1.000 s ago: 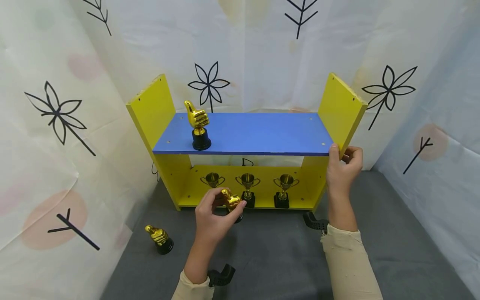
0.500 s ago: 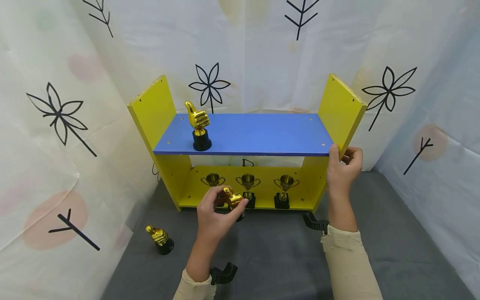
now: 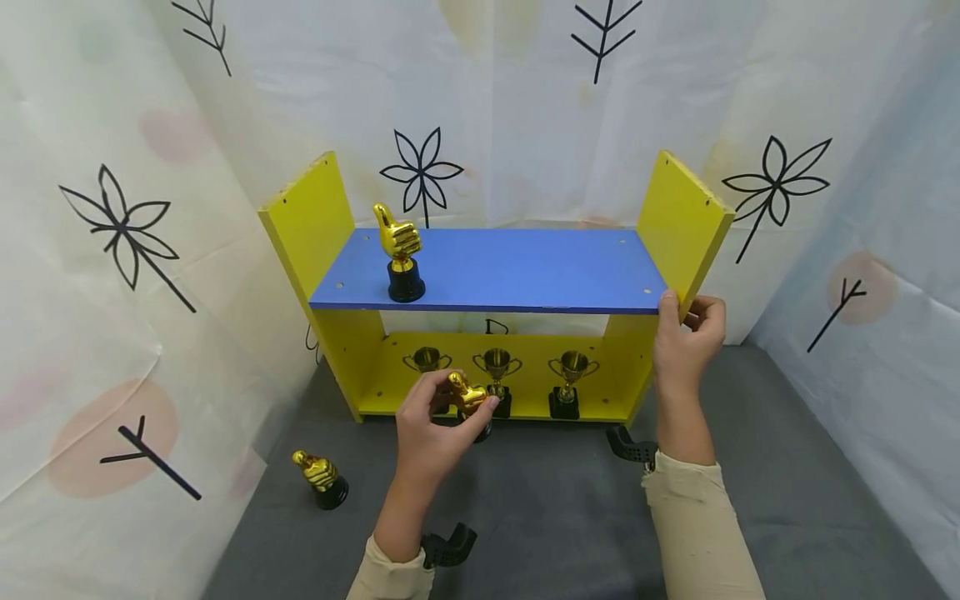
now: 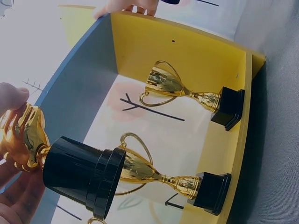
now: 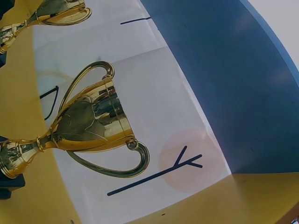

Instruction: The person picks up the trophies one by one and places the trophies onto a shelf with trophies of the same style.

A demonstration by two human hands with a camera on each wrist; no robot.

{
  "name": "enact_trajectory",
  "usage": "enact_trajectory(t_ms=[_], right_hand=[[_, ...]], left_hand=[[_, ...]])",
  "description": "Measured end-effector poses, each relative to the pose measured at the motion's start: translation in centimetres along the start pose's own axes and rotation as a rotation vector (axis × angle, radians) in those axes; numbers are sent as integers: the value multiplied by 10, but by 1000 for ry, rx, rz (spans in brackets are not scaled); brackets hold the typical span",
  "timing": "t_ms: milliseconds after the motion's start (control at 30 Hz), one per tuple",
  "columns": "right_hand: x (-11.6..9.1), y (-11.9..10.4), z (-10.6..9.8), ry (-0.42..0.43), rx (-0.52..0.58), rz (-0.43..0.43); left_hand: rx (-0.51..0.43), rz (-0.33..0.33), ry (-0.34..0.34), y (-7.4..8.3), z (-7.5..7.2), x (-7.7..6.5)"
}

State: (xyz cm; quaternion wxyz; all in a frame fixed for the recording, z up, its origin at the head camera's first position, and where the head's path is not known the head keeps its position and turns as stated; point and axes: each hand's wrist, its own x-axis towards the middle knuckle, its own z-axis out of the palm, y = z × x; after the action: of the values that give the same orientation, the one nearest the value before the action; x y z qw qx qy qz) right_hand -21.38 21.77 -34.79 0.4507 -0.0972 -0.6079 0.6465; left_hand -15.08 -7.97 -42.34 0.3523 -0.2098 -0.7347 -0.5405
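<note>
My left hand grips a gold thumbs-up trophy by its golden part, in front of the shelf's lower level. In the left wrist view the trophy's black base points away from the palm. My right hand holds the right front corner of the yellow and blue shelf, thumb at the blue board's edge. One thumbs-up trophy stands upright on the blue board at the left. Another thumbs-up trophy is on the grey surface, left of my left hand.
Three gold trophy cups stand in a row on the yellow lower board: a left cup, a middle cup and a right cup. The left one is partly hidden by my left hand. Patterned white cloth surrounds the grey surface.
My left hand, with the thumbs-up trophy in it, has shifted very slightly right. The right hand keeps its hold on the shelf corner.
</note>
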Motion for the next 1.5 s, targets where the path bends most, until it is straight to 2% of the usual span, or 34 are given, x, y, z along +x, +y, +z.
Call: enact_trajectory(t_ms=[367, 600, 900, 1200, 1500], right_hand=[[0, 0, 0, 2, 0, 5], [0, 0, 0, 5, 0, -13], [0, -1, -1, -5, -2, -9], [-1, 0, -1, -3, -14, -5], [-1, 1, -1, -5, -24, -3]], left_hand=[[19, -4, -4, 2, 1, 2], [-2, -21, -11, 4, 2, 4], [-9, 4, -5, 5, 3, 9], [-14, -18, -13, 10, 4, 13], [-20, 0, -17, 12, 6, 19]])
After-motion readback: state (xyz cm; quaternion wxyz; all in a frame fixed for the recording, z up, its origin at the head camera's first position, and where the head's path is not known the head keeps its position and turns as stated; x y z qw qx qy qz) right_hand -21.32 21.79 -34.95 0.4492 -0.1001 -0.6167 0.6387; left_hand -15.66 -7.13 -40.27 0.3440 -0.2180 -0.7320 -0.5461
